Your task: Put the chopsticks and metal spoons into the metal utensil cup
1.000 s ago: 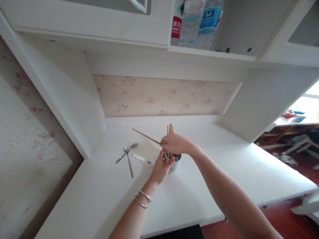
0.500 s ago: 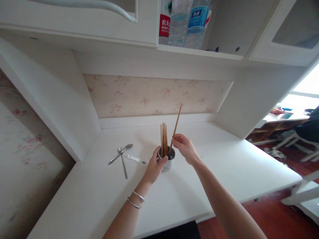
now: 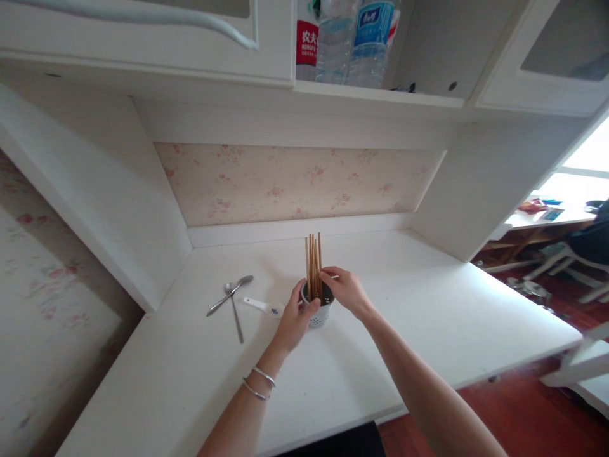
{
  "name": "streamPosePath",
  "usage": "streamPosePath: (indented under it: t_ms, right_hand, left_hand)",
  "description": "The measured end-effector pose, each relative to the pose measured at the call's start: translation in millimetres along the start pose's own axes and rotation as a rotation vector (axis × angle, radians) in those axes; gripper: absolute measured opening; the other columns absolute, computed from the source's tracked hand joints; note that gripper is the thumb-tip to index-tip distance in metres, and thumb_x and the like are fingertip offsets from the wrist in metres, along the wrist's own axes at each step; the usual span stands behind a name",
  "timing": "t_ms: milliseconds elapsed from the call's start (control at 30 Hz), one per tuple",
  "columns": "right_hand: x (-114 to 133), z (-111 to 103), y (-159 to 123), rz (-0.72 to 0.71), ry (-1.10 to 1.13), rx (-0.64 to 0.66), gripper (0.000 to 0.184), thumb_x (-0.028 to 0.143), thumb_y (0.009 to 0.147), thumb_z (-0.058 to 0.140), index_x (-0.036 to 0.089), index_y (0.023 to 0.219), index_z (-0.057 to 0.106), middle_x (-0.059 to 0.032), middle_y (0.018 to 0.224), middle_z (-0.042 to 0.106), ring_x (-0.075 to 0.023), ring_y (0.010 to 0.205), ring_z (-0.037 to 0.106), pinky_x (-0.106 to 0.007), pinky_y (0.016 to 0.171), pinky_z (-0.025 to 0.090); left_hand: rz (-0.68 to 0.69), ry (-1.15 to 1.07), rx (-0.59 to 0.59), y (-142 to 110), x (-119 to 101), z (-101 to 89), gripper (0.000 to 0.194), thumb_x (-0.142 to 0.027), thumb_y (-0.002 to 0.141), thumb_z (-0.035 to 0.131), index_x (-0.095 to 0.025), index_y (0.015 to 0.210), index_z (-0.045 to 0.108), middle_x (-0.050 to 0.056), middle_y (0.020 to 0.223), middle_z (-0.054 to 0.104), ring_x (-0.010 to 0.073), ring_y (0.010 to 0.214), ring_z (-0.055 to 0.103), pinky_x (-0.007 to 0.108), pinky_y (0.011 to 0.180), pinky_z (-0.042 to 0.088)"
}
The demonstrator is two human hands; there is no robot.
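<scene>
Bench: white; crossed metal spoons at left, a white spoon nearer the cup.
Cup: perforated, upright mid-bench, chopsticks standing inside.
Hands: left hand wrapped around the cup; right hand pinching one chopstick above its rim.
Far wall: floral wallpaper.
Overhead: cabinet, plastic bottles.
Right: red floor, bright window.

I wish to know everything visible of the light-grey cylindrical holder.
The light-grey cylindrical holder, seemingly metal or plastic, has small side holes and a dark interior. It stands upright on the white flat counter, thin brown wooden-looking chopsticks inside. The left hand clasps it; whether the right hand touches it is unclear.
</scene>
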State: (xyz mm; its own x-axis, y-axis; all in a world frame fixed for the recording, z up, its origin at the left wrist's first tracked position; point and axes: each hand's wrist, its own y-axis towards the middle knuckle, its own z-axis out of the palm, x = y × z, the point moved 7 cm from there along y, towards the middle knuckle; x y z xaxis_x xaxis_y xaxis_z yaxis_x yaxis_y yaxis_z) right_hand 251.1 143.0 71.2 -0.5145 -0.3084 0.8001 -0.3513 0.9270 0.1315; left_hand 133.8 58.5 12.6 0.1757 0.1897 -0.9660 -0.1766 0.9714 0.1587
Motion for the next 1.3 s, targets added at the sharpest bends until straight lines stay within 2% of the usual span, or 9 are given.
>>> streamPosePath:
  t_ms: [233,400,533,633,933,1033,1133,1300]
  right_hand:
    - [3.0,1.3,0.6,0.005,-0.004,-0.016,0.033,0.043,0.086,0.047,0.023,0.097,0.071,-0.0020,0.088,0.072,-0.0173,0.079,0.066,-0.026,0.071,0.049]
    - [16.6,-4.4,1.3,-0.072,-0.116,-0.053,0.038,0.042,0.089,0.039,0.022,0.090,0.071,-0.0026,0.091,0.071,-0.0173,0.082,0.064,-0.024,0.070,0.045]
    - [25.3,-1.8,5.0,-0.089,-0.243,0.002,0.037,0.038,0.090,0.039,0.020,0.079,0.070,-0.0033,0.084,0.070,-0.0169,0.079,0.062,-0.023,0.067,0.042]
    - [25.1,2.9,5.8,-0.087,-0.257,0.040,0.037,0.037,0.090,0.039,0.020,0.078,0.069,-0.0038,0.084,0.070,-0.0168,0.079,0.062,-0.023,0.067,0.041]
    - [-3.1,8.5,-6.4,-0.026,0.099,0.049,0.044,0.051,0.091,0.038,0.023,0.108,0.067,-0.0033,0.103,0.069,-0.0200,0.096,0.062,-0.030,0.085,0.046]
    - [-14.7,10.6,-11.9,0.005,0.199,0.057,0.051,0.056,0.090,0.035,0.021,0.110,0.066,-0.0051,0.106,0.068,-0.0215,0.102,0.060,-0.033,0.092,0.043]
    - [-23.8,17.6,-20.5,0.016,0.336,0.085,0.054,0.058,0.091,0.034,0.019,0.119,0.060,-0.0068,0.120,0.062,-0.0221,0.112,0.056,-0.035,0.097,0.041]
    - [-29.9,40.0,-36.3,-0.072,0.669,0.140,0.050,0.053,0.092,0.039,0.022,0.130,0.050,-0.0056,0.134,0.053,-0.0199,0.127,0.043,-0.036,0.107,0.032]
  left_hand:
    - [-0.001,0.005,0.019,0.0,1.0,0.0,0.067,-0.041,0.082,0.061,-0.019,0.138,0.032,0.012,0.135,0.049,0.0228,0.117,0.052,0.038,0.104,0.037]
    - [-0.011,-0.008,0.018,0.2,0.7,0.7,0.068,-0.042,0.081,0.062,-0.019,0.138,0.033,0.012,0.134,0.050,0.0233,0.117,0.052,0.039,0.104,0.037]
    - [-0.018,-0.013,0.013,-0.2,-0.9,0.5,0.070,-0.044,0.080,0.063,-0.019,0.139,0.033,0.013,0.134,0.050,0.0241,0.117,0.053,0.038,0.102,0.039]
    - [-0.001,-0.011,0.020,-0.3,-3.6,0.8,0.069,-0.043,0.081,0.062,-0.019,0.139,0.033,0.012,0.135,0.050,0.0234,0.119,0.051,0.036,0.103,0.038]
    - [0.007,0.004,0.030,1.4,-3.5,1.8,0.065,-0.041,0.082,0.061,-0.020,0.137,0.034,0.011,0.137,0.048,0.0225,0.122,0.049,0.035,0.104,0.037]
    - [0.005,0.017,0.042,1.2,-3.7,2.0,0.063,-0.040,0.084,0.059,-0.021,0.138,0.033,0.010,0.139,0.046,0.0223,0.123,0.048,0.036,0.105,0.036]
    - [-0.004,0.045,0.038,0.6,-2.6,0.3,0.064,-0.042,0.084,0.058,-0.021,0.140,0.033,0.009,0.140,0.045,0.0233,0.125,0.046,0.037,0.107,0.035]
    - [-0.017,0.059,0.039,-0.7,-1.4,-1.2,0.068,-0.043,0.087,0.054,-0.020,0.144,0.027,0.009,0.144,0.041,0.0229,0.131,0.039,0.036,0.110,0.030]
